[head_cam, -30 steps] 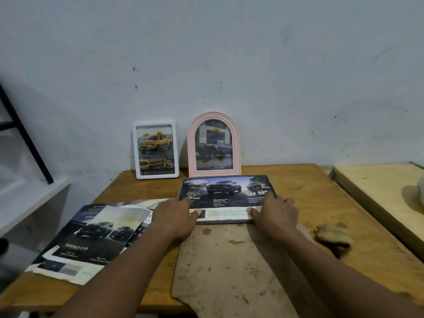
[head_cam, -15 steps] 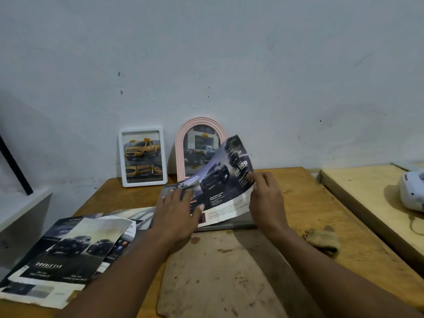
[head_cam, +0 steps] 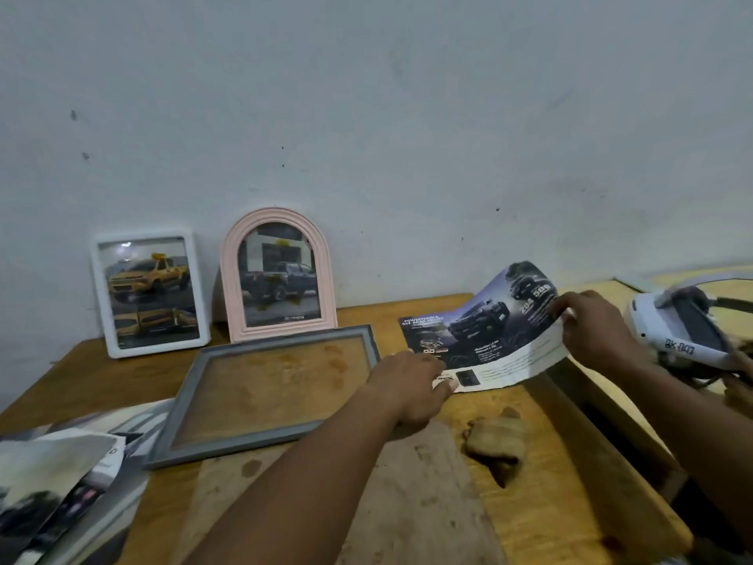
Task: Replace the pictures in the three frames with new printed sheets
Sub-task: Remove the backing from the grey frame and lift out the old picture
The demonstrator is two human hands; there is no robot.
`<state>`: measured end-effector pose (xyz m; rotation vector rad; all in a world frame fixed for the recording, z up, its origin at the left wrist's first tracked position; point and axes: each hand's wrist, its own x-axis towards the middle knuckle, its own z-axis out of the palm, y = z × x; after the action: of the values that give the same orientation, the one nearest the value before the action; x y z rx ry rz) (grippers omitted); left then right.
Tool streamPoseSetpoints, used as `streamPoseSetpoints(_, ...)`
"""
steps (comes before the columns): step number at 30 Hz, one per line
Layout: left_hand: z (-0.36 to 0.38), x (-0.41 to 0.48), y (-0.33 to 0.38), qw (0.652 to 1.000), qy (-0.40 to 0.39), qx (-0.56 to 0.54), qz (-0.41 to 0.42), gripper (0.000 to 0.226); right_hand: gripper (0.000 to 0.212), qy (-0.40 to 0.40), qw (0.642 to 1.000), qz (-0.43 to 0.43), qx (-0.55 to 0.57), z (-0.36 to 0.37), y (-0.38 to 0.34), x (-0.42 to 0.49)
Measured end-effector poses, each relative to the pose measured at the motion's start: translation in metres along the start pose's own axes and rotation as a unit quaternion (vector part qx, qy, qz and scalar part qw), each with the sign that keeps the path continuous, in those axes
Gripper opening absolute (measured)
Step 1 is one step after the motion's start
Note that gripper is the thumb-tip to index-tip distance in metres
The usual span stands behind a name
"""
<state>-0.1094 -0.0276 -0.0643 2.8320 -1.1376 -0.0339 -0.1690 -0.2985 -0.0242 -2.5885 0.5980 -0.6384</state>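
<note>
A grey rectangular frame (head_cam: 260, 395) lies flat on the wooden table (head_cam: 542, 503) with no picture in it; the wood shows through. To its right a dark car brochure sheet (head_cam: 485, 332) curls up off the table. My left hand (head_cam: 411, 389) holds the sheet's lower left corner, thumb on top. My right hand (head_cam: 595, 332) pinches its raised right edge. A white frame (head_cam: 148, 293) with a yellow truck picture and a pink arched frame (head_cam: 279, 275) with a dark truck picture lean on the wall behind.
A pile of printed car sheets (head_cam: 61, 491) lies at the table's left front. A brown cloth wad (head_cam: 495, 440) sits right of centre. A white headset device (head_cam: 688, 328) rests on a second wooden surface (head_cam: 635, 405) at right.
The sheet has come off the grey frame and moved right, both hands carrying it. The frame now lies bare. The view has swung right, bringing the white device into sight.
</note>
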Motion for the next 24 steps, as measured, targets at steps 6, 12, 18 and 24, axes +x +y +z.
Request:
streamPoseSetpoints(6, 0.0, 0.004, 0.002, 0.993, 0.037, 0.1, -0.044, 0.049, 0.045, -0.122, 0.976, -0.036, -0.179, 0.039, 0.008, -0.011)
streamPoseSetpoints(12, 0.0, -0.006, -0.01, 0.988, 0.058, 0.121, -0.072, 0.051, 0.017, -0.181, 0.978, -0.07, -0.071, 0.061, -0.031, -0.036)
streamPoseSetpoints(18, 0.003, -0.012, -0.012, 0.991, 0.053, 0.097, -0.081, 0.052, 0.019, -0.156, 0.977, -0.082, -0.117, 0.061, -0.034, -0.046)
streamPoseSetpoints(24, -0.004, -0.027, -0.006, 0.993, 0.075, 0.049, -0.077, 0.049, 0.022, -0.172, 0.974, -0.077, -0.126, 0.054, -0.039, -0.049)
